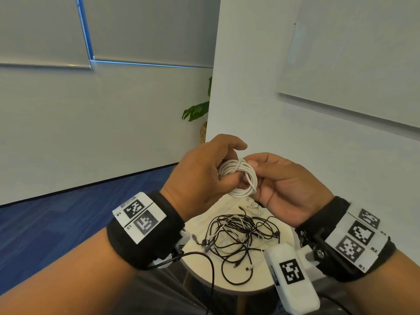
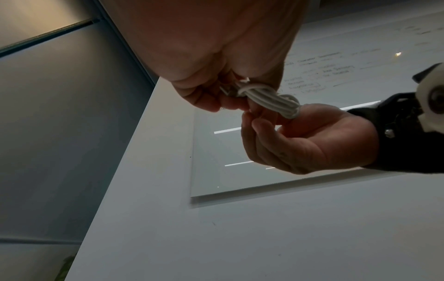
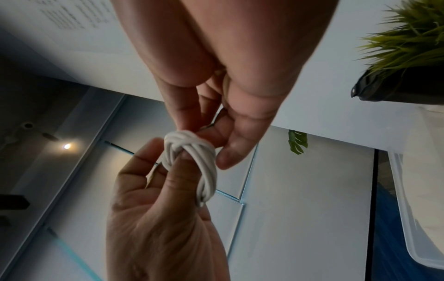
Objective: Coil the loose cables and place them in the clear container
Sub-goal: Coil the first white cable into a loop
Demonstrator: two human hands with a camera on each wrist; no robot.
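A white cable (image 1: 241, 178), wound into a small round coil of several smooth, round-section turns, is held in the air between both hands, above the table. It is gripped by the left hand (image 1: 202, 176) with fingers curled round one side of the bundle, while the wrapped-over turns on the opposite side are pinched by the right hand (image 1: 288, 185). The cable is judged light, soft and springy, its plastic jacket somewhat slick, so the loops would likely spring open if released; hold is best kept at the cross-wrap, where the turns are bound together. Below the grip, a tangle of thin black and white cables (image 1: 241, 239) lies on a round pale table (image 1: 256, 287). A clear container (image 3: 415, 218) is seen beside the hands.
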